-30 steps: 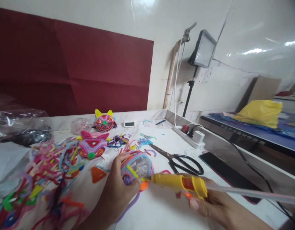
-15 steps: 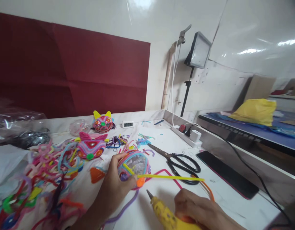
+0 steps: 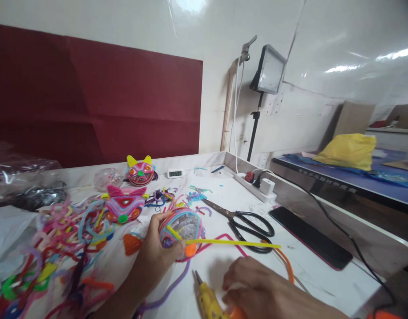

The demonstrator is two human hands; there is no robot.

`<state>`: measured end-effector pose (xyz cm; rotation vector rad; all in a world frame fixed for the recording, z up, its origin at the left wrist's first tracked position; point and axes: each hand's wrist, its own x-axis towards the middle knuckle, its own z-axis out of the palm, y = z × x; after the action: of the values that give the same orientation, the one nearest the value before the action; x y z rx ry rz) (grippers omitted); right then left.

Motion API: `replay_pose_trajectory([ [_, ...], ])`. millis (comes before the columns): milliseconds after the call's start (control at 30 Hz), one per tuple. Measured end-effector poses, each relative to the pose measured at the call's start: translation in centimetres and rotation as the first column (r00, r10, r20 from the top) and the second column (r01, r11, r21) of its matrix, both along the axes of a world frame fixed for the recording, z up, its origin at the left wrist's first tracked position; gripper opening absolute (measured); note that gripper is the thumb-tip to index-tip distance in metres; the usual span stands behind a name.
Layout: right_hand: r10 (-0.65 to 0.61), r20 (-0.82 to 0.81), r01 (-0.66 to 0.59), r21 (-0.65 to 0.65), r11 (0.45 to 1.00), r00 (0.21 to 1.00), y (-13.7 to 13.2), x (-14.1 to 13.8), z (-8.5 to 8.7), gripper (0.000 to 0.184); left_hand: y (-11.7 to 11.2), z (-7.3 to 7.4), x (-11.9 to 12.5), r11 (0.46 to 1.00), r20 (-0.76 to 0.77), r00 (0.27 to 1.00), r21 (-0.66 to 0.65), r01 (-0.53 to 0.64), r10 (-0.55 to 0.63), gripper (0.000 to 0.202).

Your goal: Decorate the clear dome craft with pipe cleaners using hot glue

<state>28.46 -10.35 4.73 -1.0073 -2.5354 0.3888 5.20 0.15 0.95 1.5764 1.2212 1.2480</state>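
The left hand [image 3: 160, 248] clasps the round multicoloured fuzzy-strip craft [image 3: 187, 223] over the white counter [image 3: 177, 301], while the half-curled right hand [image 3: 257, 283], its grip on the yellow plastic glue gun [image 3: 209, 301] unclear, could dislodge the long yellow strip [image 3: 237, 243] by brushing it.

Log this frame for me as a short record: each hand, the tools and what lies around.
left hand: holds a round craft piece with colourful trim
right hand: at the yellow glue gun; grip unclear
yellow strip: one end by the left hand, reaching rightward
scissors: beyond the right hand, left of the phone
far left: loose colourful strips
behind craft piece: two eared pieces
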Motion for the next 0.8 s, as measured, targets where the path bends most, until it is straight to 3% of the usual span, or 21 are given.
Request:
replay_pose_trajectory([
  [67,-0.088,-0.069,0.096,0.124,0.988,0.994,0.6,0.0,0.1,0.018,-0.1,0.1,0.1,1.000,0.001,1.000,0.004,0.004,-0.004,0.055],
  [133,-0.243,-0.115,0.265,0.271,0.925,0.963,1.4,-0.4,-0.2,0.021,-0.3,0.3,0.2,1.000,0.002,1.000,0.001,0.002,-0.002,0.055],
  [200,-0.342,-0.137,0.368,0.315,0.875,0.930,2.5,-1.1,-0.6,0.019,-0.5,0.5,0.3,1.000,0.005,1.000,0.007,-0.009,0.009,0.054],
  [233,-0.363,-0.131,0.385,0.283,0.878,0.923,3.0,-1.6,-0.8,0.016,-0.5,0.5,0.4,1.000,0.008,1.000,0.016,-0.019,0.018,0.053],
  [433,-0.366,-0.207,0.384,0.055,0.922,0.907,5.2,-3.2,-0.7,0.010,0.0,0.1,0.2,1.000,-0.043,0.999,0.012,-0.008,0.009,0.057],
  [600,-0.339,-0.278,0.366,0.049,0.929,0.899,6.1,-3.4,-0.1,0.011,0.3,-0.2,0.0,1.000,-0.054,0.998,0.015,-0.021,0.022,0.057],
  [800,-0.317,-0.233,0.347,0.101,0.932,0.919,7.1,-3.8,0.1,0.011,0.2,-0.1,-0.1,1.000,-0.054,0.998,0.012,-0.007,0.008,0.057],
])
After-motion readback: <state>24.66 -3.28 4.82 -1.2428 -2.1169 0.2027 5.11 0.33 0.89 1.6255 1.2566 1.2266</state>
